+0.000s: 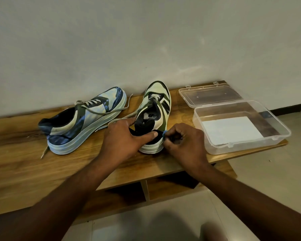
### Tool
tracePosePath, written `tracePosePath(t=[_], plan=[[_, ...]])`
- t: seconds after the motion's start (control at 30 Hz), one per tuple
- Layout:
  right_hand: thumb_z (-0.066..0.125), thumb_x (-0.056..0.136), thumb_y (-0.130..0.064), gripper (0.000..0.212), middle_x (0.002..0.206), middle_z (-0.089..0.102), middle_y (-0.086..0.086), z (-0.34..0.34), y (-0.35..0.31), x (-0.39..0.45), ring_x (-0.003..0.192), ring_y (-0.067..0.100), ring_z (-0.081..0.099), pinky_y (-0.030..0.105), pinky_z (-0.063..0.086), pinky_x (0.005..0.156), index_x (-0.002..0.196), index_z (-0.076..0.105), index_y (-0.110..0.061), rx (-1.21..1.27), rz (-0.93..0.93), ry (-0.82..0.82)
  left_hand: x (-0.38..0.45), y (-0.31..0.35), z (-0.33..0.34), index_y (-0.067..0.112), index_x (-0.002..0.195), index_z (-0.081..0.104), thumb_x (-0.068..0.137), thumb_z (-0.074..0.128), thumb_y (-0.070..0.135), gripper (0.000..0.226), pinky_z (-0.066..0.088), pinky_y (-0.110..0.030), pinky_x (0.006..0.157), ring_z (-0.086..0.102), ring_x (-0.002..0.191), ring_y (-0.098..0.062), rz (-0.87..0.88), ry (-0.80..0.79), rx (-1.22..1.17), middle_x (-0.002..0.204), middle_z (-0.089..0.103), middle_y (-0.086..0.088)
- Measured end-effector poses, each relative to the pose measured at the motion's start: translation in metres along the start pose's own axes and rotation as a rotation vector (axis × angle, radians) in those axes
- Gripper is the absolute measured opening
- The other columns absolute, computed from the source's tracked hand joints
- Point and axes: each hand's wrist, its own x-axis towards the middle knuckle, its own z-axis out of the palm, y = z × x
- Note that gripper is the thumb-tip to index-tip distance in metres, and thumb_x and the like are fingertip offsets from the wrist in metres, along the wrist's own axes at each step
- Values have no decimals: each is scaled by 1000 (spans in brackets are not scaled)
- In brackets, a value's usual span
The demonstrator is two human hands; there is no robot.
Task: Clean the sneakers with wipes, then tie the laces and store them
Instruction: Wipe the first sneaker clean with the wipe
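Dim, soft focus, perhaps edge-warped

The only readable mark is a white "NB" logo (150, 116) printed on the dark tongue of the green-and-white sneaker (161, 108). On the outer side of the same sneaker stands a large dark block letter "N" (166, 105), seen at a slant. The blue sneaker (87, 117) beside it shows no lettering that can be made out. The white sheet (231, 130) lying in the clear plastic box (283, 131) shows no legible print.
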Motion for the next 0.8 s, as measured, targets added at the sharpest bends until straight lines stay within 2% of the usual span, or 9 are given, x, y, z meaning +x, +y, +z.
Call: tracePosePath(t=[0.1, 0.17, 0.27, 0.4, 0.53, 0.73, 0.8], plan=[[83, 80, -5, 18, 88, 74, -12, -2, -6, 6, 79, 3, 72, 23, 62, 69, 91, 78, -17, 129, 43, 36, 2, -7, -3, 40, 116, 76, 69, 82, 70, 56, 57, -26, 73, 67, 87, 4, -35, -47, -64, 93, 74, 22], [82, 80, -4, 18, 92, 74, -8, -1, -16, 5, 82, 4, 72, 19, 60, 70, 95, 78, -14, 153, -65, 7, 5, -13, -6, 40, 113, 76, 66, 85, 67, 55, 62, -35, 76, 71, 86, -1, -71, -92, -141, 93, 76, 17], [82, 81, -5, 20, 96, 73, -6, 2, -25, 3, 85, 4, 71, 16, 59, 71, 99, 77, -13, 109, -194, -32, 8, -21, -10, 41, 105, 78, 64, 89, 57, 46, 65, -47, 74, 74, 78, -9, -134, -139, -246, 85, 76, 13], [81, 83, -6, 24, 100, 69, -4, 9, -23, 5, 86, 6, 67, 21, 59, 70, 105, 78, -14, 4, -293, -39, 7, -25, -14, 44, 100, 77, 69, 92, 46, 34, 65, -46, 70, 73, 73, -6, -126, -149, -247, 81, 75, 17], [82, 81, -7, 39, 112, 60, -5, 13, -22, -4, 98, 5, 60, 17, 57, 78, 118, 75, -17, -99, -283, -57, 3, -30, -23, 44, 107, 77, 72, 91, 47, 38, 64, -46, 75, 74, 78, -4, -124, -165, -243, 87, 77, 19], [81, 81, 3, 26, 104, 70, -2, 17, -28, -1, 94, 5, 66, 18, 57, 81, 103, 79, -11, -35, -336, 44, -9, -35, -39, 45, 108, 77, 74, 89, 43, 36, 61, -39, 81, 73, 85, 1, -52, -197, -210, 93, 77, 23], [79, 82, 2, 25, 107, 70, -1, 21, -34, -2, 99, 6, 65, 18, 56, 86, 104, 79, -10, -38, -380, 29, -13, -40, -46, 43, 110, 77, 72, 91, 47, 41, 61, -44, 85, 75, 89, -3, -71, -237, -237, 97, 78, 19]])
